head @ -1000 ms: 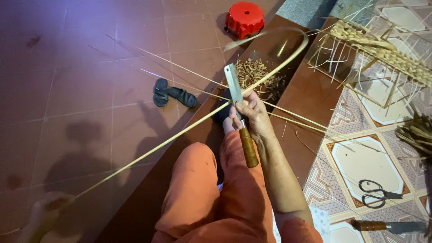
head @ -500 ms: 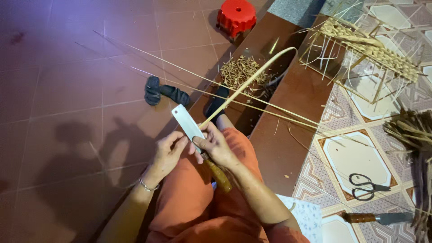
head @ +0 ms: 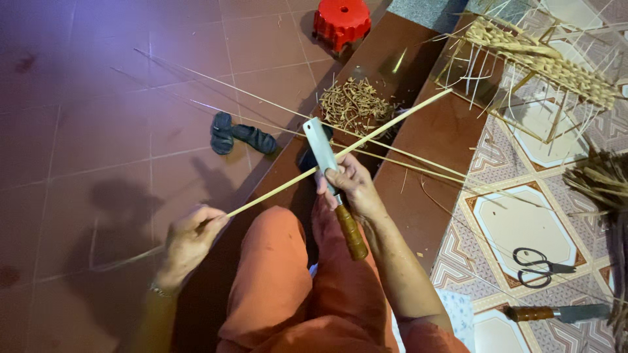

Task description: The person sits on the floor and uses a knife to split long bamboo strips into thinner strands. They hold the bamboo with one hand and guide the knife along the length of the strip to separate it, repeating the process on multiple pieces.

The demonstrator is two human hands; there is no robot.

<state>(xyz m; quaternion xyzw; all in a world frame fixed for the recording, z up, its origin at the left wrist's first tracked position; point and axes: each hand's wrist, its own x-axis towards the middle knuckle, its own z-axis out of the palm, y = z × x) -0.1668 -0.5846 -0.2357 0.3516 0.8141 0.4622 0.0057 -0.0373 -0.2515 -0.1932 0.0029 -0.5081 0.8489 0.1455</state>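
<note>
My right hand (head: 353, 186) grips a cleaver-like knife (head: 322, 145) by its brown wooden handle (head: 350, 232), blade pointing away from me. A long pale bamboo strip (head: 386, 124) runs diagonally from upper right to lower left and passes under the blade beside my right thumb. My left hand (head: 190, 238) pinches the same strip lower down, to the left of my knee in orange trousers (head: 275, 281). The strip's lower end trails over the floor past my left hand.
A heap of bamboo shavings (head: 356, 104) lies on the brown step. Thin strips (head: 216, 82) cross the red tiles near dark sandals (head: 239, 136). A red stool (head: 341, 21) stands at top. A half-woven basket frame (head: 543, 62), scissors (head: 538, 267) and a second knife (head: 556, 314) lie at right.
My left hand has slid down the strip, away from the knife toward the lower left. The strip now lies straighter. The knife stays in my right hand.
</note>
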